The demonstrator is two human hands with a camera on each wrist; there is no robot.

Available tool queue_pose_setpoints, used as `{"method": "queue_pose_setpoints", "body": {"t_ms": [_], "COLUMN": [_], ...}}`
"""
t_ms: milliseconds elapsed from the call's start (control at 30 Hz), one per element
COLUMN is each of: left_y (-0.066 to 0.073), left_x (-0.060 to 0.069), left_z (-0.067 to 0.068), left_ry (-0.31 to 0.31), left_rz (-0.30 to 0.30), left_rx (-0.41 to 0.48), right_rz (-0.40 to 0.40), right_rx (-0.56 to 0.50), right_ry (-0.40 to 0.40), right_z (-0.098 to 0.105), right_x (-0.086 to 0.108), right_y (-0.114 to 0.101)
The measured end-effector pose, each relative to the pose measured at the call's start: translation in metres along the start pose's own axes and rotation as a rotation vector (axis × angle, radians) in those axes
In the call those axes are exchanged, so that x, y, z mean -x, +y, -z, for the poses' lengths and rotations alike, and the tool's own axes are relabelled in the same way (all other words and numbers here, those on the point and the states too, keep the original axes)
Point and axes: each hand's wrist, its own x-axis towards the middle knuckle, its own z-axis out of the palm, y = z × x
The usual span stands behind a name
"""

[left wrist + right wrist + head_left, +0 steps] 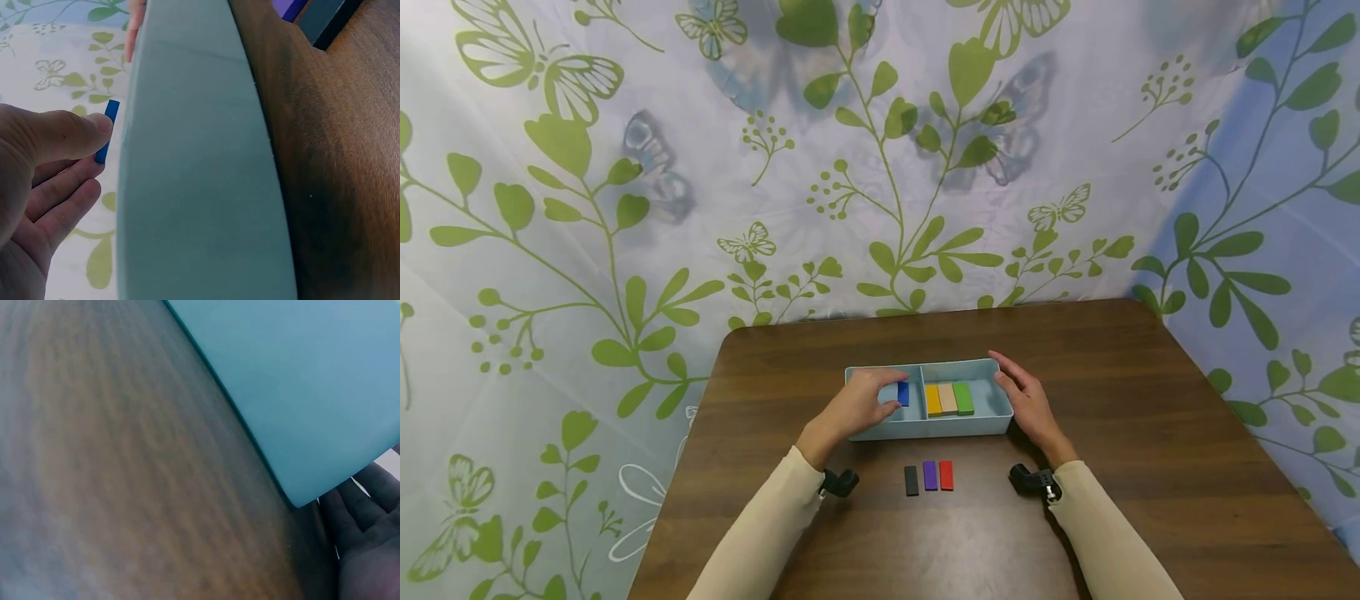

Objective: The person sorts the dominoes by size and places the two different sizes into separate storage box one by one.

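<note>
A light blue two-compartment tray (962,427) stands on the table. Over its left compartment the left hand (861,404) pinches a blue block (903,394) between thumb and fingers; the left wrist view shows the blue block (107,132) held upright by the left hand (50,169) above the tray wall (194,156). Yellow (933,400), beige (948,399) and green (963,398) blocks lie side by side in the right compartment. At the tray's right end is the right hand (1032,404), fingers extended along the outside; in the right wrist view the right hand (369,531) is dark beside the tray corner.
Black (912,481), purple (930,476) and red (947,475) blocks lie in a row on the wooden table (1120,375) in front of the tray. A patterned cloth (700,167) hangs behind the table.
</note>
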Motion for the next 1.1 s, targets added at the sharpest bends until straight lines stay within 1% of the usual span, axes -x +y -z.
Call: {"method": "queue_pose_setpoints", "body": {"t_ms": [100,267,500,567,733,833,1000,1100], "left_y": [0.001,0.002,-0.005,-0.008,-0.013,-0.015,-0.017,-0.019], "left_x": [-0.003,-0.008,-0.015,-0.017,-0.02,-0.023,-0.028,-0.031], "left_z": [-0.004,-0.009,-0.02,-0.024,-0.031,-0.033,-0.035,-0.037], "left_ry": [-0.022,-0.031,-0.047,-0.06,-0.097,-0.116,-0.136,-0.141], "left_rz": [0.019,0.04,0.079,0.097,0.156,0.18,0.204,0.212], "left_rx": [0.004,0.002,0.01,0.026,0.081,0.104,0.124,0.117], "right_rz": [0.0,0.002,0.015,0.018,0.013,0.01,0.007,0.006], "right_rx": [0.0,0.014,0.027,0.026,0.03,0.034,0.034,0.038], "right_ry": [-0.007,-0.007,0.0,0.004,0.012,0.014,0.012,0.013], "right_z": [0.0,0.0,0.0,0.0,0.001,0.001,0.001,0.001], "right_x": [0.0,-0.002,-0.011,-0.012,-0.011,-0.01,-0.01,-0.01], "right_y": [0.0,0.005,0.036,0.041,0.044,0.043,0.042,0.042]}}
